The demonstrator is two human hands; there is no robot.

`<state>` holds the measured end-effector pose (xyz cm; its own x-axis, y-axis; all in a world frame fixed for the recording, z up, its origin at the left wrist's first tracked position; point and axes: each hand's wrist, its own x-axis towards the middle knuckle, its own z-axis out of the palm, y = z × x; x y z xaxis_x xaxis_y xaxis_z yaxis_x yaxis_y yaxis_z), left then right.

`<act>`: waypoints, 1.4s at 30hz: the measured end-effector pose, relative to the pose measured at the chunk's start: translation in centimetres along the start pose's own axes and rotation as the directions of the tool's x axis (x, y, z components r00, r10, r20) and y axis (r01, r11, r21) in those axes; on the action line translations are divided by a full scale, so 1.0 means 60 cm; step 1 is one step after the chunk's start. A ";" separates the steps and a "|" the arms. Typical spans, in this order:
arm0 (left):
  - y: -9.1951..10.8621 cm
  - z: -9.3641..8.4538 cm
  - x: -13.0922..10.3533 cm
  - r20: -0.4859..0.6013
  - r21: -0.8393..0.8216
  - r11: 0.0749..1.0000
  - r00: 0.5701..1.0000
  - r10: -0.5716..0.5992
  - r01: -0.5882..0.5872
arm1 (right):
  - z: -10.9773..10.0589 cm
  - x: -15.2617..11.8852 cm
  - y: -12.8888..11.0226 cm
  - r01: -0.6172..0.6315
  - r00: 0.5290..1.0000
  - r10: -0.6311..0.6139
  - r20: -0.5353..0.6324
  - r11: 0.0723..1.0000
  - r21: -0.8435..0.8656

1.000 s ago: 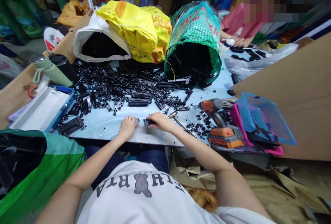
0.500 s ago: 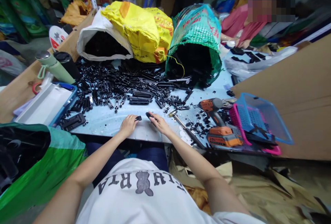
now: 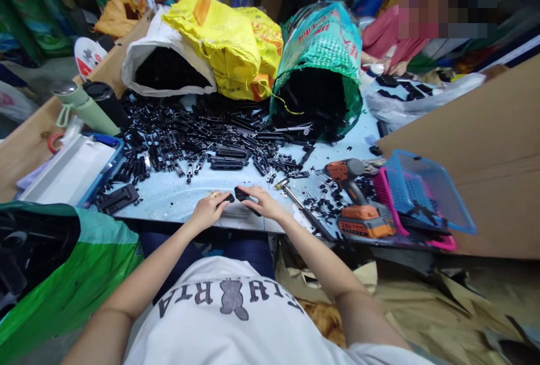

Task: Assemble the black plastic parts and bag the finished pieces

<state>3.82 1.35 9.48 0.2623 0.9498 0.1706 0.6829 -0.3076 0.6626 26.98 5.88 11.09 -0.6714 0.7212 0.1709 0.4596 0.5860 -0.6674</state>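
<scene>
Near the table's front edge, my left hand (image 3: 207, 210) is closed on a small black part (image 3: 230, 198), only partly seen past the fingertips. My right hand (image 3: 262, 204) grips a larger black plastic part (image 3: 241, 194), whose lower end shows under the fingers. The two parts are close together, with a narrow gap between them. Beyond my hands lies a heap of black parts (image 3: 169, 134), with several longer black pieces (image 3: 229, 158) stacked at its near side. To the right of my right hand rests a hammer (image 3: 306, 211).
An orange cordless drill (image 3: 352, 199) stands right of the hammer among small black bits. Further right are pink and blue baskets (image 3: 390, 196). Open sacks (image 3: 314, 55) line the back. A green bottle (image 3: 86, 107) and a tray (image 3: 67, 171) stand left. Another person's hand (image 3: 399, 67) is at back right.
My hands have come closer together, bringing the two black parts nearly end to end. The part in my right hand has turned and shows more of itself.
</scene>
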 end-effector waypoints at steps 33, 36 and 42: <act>0.071 0.003 0.024 -0.477 -0.280 0.956 0.877 -0.064 -0.083 | 0.052 0.058 -0.075 0.025 0.915 0.102 -0.391 0.951 0.307; 0.067 0.004 0.026 -0.428 -0.269 0.955 0.904 -0.002 -0.125 | 0.058 0.060 -0.081 0.032 0.925 0.073 -0.373 0.963 0.267; 0.034 0.054 0.019 -0.231 -0.617 0.730 0.819 -0.525 0.294 | 0.046 0.073 -0.011 -0.125 0.982 0.140 -0.131 0.985 0.115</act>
<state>7.71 1.62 8.66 -0.3012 0.9527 -0.0396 0.1547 0.0897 0.9839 22.10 7.63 10.29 -0.5189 0.8380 0.1692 0.4699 0.4449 -0.7624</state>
